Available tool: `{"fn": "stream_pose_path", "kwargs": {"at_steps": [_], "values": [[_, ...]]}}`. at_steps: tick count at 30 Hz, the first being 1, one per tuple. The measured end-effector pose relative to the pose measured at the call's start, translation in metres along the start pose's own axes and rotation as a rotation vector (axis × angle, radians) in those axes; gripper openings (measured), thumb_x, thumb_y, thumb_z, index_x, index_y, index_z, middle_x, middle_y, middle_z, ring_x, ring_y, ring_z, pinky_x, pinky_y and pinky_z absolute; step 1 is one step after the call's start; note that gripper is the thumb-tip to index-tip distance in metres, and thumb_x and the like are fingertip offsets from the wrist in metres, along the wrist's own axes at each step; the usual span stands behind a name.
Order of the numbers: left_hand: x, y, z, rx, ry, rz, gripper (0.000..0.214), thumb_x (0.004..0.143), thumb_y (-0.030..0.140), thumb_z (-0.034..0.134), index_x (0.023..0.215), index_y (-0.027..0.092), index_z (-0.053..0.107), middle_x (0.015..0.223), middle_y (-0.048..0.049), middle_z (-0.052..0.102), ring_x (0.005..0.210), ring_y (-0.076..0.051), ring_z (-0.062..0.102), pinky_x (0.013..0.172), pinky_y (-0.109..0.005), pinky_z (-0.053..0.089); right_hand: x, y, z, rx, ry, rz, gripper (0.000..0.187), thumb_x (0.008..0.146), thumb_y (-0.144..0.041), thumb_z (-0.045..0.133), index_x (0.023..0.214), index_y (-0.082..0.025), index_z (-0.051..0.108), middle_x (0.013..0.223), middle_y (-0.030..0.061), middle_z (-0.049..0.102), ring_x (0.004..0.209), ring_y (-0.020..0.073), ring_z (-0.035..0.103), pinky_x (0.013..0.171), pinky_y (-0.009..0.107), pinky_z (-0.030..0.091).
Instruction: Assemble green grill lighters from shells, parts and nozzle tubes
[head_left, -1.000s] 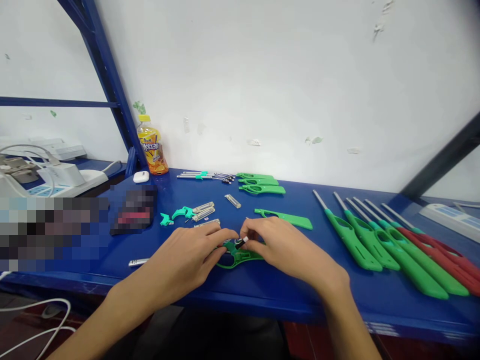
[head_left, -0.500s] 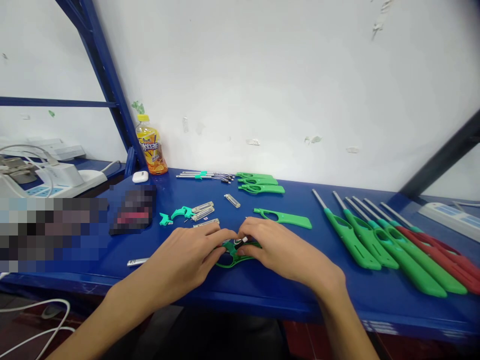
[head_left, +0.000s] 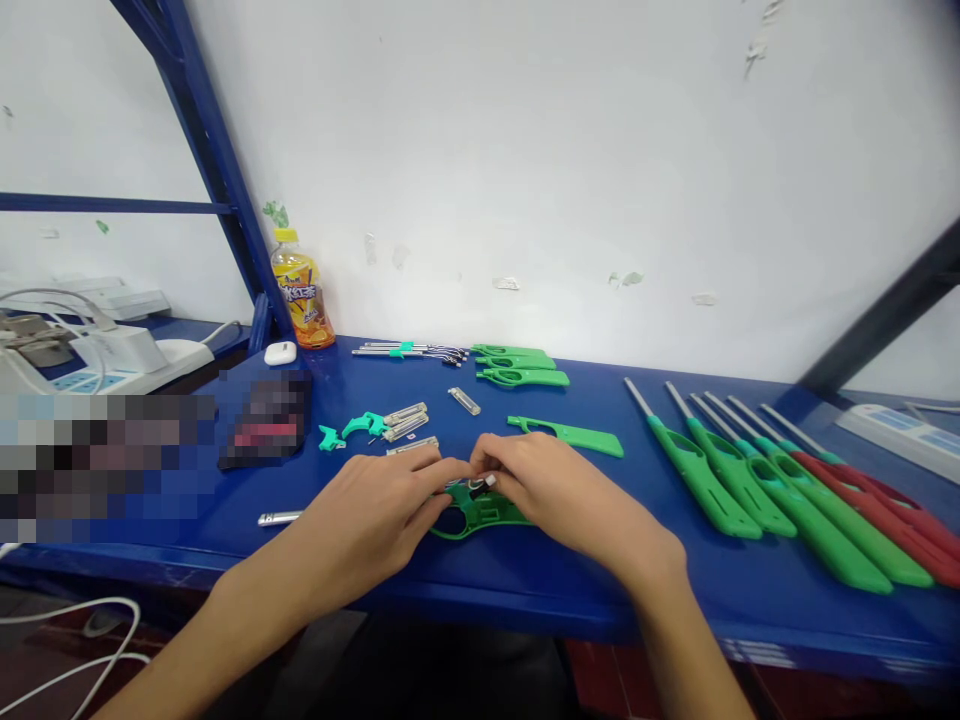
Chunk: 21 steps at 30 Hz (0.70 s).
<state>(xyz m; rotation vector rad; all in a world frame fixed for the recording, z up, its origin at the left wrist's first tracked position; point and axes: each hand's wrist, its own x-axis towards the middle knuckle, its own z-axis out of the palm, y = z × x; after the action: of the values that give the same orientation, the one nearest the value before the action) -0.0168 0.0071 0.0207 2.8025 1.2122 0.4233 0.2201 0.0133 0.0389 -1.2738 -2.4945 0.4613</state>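
An open green lighter casing half (head_left: 499, 512) lies in front of me at the table's near side, partly covered by my hands. My left hand (head_left: 390, 500) grips its front part, thumb and fingers closed. A metal lighter tube (head_left: 277, 518) pokes out to the left of my left wrist. Bent fingertips of my right hand (head_left: 559, 490) press at a small dark part with a white end (head_left: 481, 487), seated in the casing; the exact contact is hidden. Behind my right hand lies another green casing half (head_left: 581, 438).
Clear fuel tanks (head_left: 405, 422), teal triggers (head_left: 365, 424) and a lone tank (head_left: 465, 401) lie behind my hands. Wired metal tubes (head_left: 397, 350) and green casing halves (head_left: 525, 377) sit farther back. Several green lighters (head_left: 701, 485) and red ones (head_left: 885, 505) are at right; a drink bottle (head_left: 304, 295) stands back left.
My right thumb and fingers have drawn up off the casing's handle, so more of its inside shows. The metal tube at left has shifted slightly right. My left hand keeps its hold.
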Motion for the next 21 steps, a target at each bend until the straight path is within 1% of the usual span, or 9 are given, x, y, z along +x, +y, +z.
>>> {"fn": "stream_pose_path", "kwargs": {"at_steps": [3,6,9,11,13,16,18,19,21], "values": [[0.001,0.001,0.000,0.008,-0.004,-0.005,0.035,0.108,0.018,0.051,0.137,0.030,0.065,0.109,-0.0033,0.072,0.089,-0.022,0.073,0.073,-0.030,0.052,0.002,0.000,0.001,-0.020,0.017,0.006,0.027,0.099,-0.001,0.050,0.099,-0.022,0.067,0.095,0.0009,0.075,0.085,0.0184,0.066,0.072,0.029,0.036],[0.001,0.001,0.001,0.010,-0.003,-0.008,0.036,0.108,0.018,0.050,0.139,0.032,0.064,0.112,-0.0030,0.071,0.091,-0.022,0.074,0.073,-0.030,0.052,0.002,0.001,-0.001,-0.029,0.030,0.022,0.024,0.097,-0.003,0.056,0.099,-0.023,0.070,0.097,0.0005,0.077,0.086,0.0187,0.068,0.073,0.029,0.038],[0.001,0.001,0.002,0.012,0.003,0.003,0.038,0.109,0.018,0.049,0.141,0.034,0.063,0.110,-0.0019,0.069,0.088,-0.021,0.073,0.069,-0.029,0.049,-0.004,0.002,-0.008,-0.036,0.044,0.053,0.020,0.100,-0.010,0.060,0.100,-0.025,0.072,0.096,0.0000,0.078,0.084,0.0190,0.069,0.071,0.030,0.039],[0.000,0.002,0.002,0.020,0.004,0.007,0.039,0.109,0.017,0.049,0.142,0.035,0.062,0.109,-0.0012,0.068,0.082,-0.020,0.071,0.065,-0.028,0.046,-0.010,0.002,-0.013,-0.025,0.048,0.076,0.021,0.100,-0.012,0.060,0.102,-0.027,0.074,0.094,-0.0007,0.079,0.083,0.0193,0.070,0.071,0.030,0.041],[0.000,0.002,0.003,0.027,0.006,0.006,0.039,0.109,0.017,0.050,0.142,0.035,0.062,0.109,-0.0010,0.067,0.081,-0.020,0.071,0.063,-0.029,0.044,-0.017,0.002,-0.018,0.013,0.040,0.089,0.021,0.100,-0.015,0.062,0.107,-0.029,0.077,0.094,-0.0013,0.080,0.085,0.0202,0.072,0.073,0.031,0.044],[0.001,0.001,0.004,0.030,0.003,0.009,0.039,0.110,0.018,0.049,0.142,0.037,0.063,0.110,-0.0007,0.067,0.081,-0.020,0.071,0.063,-0.029,0.044,-0.024,-0.001,-0.023,0.072,0.011,0.102,0.014,0.099,-0.027,0.072,0.111,-0.031,0.079,0.098,-0.0014,0.082,0.092,0.0225,0.074,0.076,0.032,0.047],[0.001,0.002,0.005,0.042,-0.007,0.015,0.039,0.110,0.017,0.049,0.140,0.037,0.064,0.109,-0.0004,0.067,0.078,-0.019,0.071,0.062,-0.029,0.043,-0.024,-0.003,-0.023,0.071,-0.002,0.108,0.009,0.100,-0.033,0.074,0.106,-0.031,0.081,0.096,-0.0017,0.082,0.093,0.0227,0.074,0.076,0.033,0.047],[0.001,0.002,0.004,0.050,-0.013,0.015,0.038,0.110,0.017,0.050,0.139,0.037,0.065,0.109,-0.0003,0.068,0.078,-0.020,0.071,0.062,-0.029,0.043,-0.024,-0.004,-0.023,0.063,-0.010,0.108,0.008,0.101,-0.033,0.074,0.101,-0.031,0.082,0.093,-0.0023,0.082,0.090,0.0220,0.074,0.076,0.033,0.047],[0.002,0.002,0.003,0.065,-0.011,0.000,0.035,0.108,0.017,0.054,0.135,0.035,0.067,0.109,-0.0007,0.070,0.083,-0.021,0.073,0.062,-0.028,0.044,-0.021,-0.006,-0.022,0.047,-0.028,0.106,0.012,0.101,-0.031,0.074,0.092,-0.029,0.081,0.087,-0.0035,0.081,0.083,0.0198,0.073,0.073,0.032,0.046]]}}
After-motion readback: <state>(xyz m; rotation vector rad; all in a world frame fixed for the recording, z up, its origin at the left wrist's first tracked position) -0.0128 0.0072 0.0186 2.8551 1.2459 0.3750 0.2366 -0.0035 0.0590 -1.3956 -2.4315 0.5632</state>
